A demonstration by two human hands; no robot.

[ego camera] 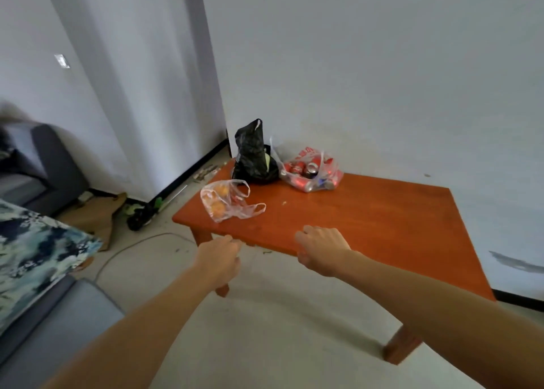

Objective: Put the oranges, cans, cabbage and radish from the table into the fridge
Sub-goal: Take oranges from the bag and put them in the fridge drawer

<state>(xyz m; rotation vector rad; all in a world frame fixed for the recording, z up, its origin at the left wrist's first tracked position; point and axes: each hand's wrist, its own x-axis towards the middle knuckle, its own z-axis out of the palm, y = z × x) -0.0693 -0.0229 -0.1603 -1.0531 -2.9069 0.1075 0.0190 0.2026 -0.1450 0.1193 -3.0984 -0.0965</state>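
A low orange-brown wooden table [368,226] stands against the wall. On its far left part lie three bags. A clear plastic bag of oranges [219,201] is nearest, with its handles spread to the right. Behind it stands a black plastic bag [254,156] with something pale green showing at its opening. To the right of that sits a clear bag of red cans [310,172]. My left hand [219,256] hangs just off the table's near edge, fingers loosely curled, holding nothing. Over the near edge hovers my right hand [322,248], also loosely curled and empty.
A grey sofa [44,164] stands at the left, and a patterned blue cloth [32,253] lies over a grey seat at the lower left. Cardboard [94,220], a cable and small litter lie on the floor left of the table. No fridge is in view.
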